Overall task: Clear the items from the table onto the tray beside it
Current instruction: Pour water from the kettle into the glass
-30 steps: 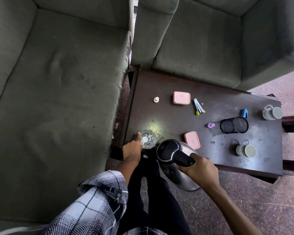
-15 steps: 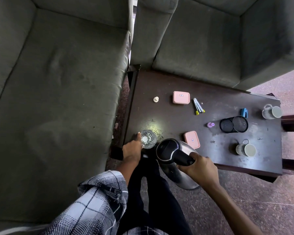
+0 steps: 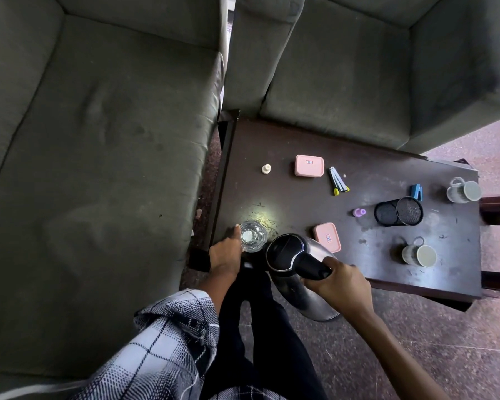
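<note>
The right hand (image 3: 341, 284) is wrapped tight round the black handle of the kettle (image 3: 286, 251), fingers curled under it. The kettle is tilted, its lidded top towards the glass (image 3: 253, 236) and its steel body hanging out past the near edge of the tabletop (image 3: 272, 145), over the floor (image 3: 416, 342).

The left hand (image 3: 225, 253) lies against the glass's near-left side, one fingertip reaching up along the rim. The other fingers are tucked out of sight, so I cannot tell whether it grips the glass or only steadies it. The glass stands upright at the tabletop's near-left corner, between the two hands and just beside the kettle's top.

Just beyond the right hand, close to the kettle, lies the near pink box (image 3: 327, 237). Farther out to that hand's right is the near mug (image 3: 419, 254), and beyond it a mesh cup (image 3: 399, 211) lying on its side, a purple cap (image 3: 359, 212) just to its left. Past those sit a blue stapler (image 3: 416, 192) and the far mug (image 3: 462, 190) (also tipped on its side).

Well beyond the left hand sit a white knob (image 3: 266, 169), the far pink box (image 3: 309, 166) and clippers (image 3: 338, 181), in a row. A sofa (image 3: 98, 140) flanks the left hand.
</note>
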